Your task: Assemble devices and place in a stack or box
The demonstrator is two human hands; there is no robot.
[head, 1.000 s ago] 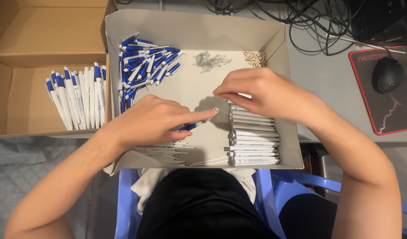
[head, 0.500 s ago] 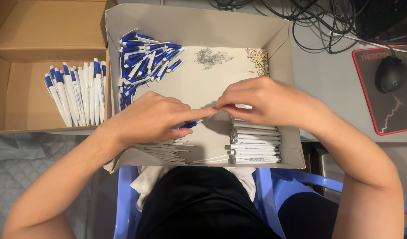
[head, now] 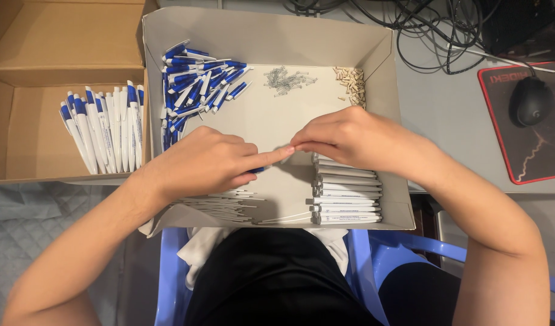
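Observation:
My left hand (head: 205,163) and my right hand (head: 350,139) meet fingertip to fingertip over the middle of a shallow cardboard tray (head: 374,48). The left hand is closed around a blue pen piece (head: 257,170), whose tip shows under the fingers. The right hand's thumb and fingers pinch something small where the hands touch; it is mostly hidden. A stack of white pen barrels (head: 347,193) lies just below the right hand. Thin white refills (head: 223,202) lie under the left wrist. A pile of blue pen pieces (head: 193,84) fills the tray's far left corner.
Small metal springs (head: 286,78) and beige bits (head: 352,81) lie at the tray's far side. A cardboard box on the left holds a row of finished blue-and-white pens (head: 105,127). A mouse (head: 530,99) on a red-edged pad and tangled cables (head: 434,24) sit at the right.
My right hand has moved off the barrel stack toward the tray's middle and now meets my left hand's fingertips. The left hand has hardly shifted.

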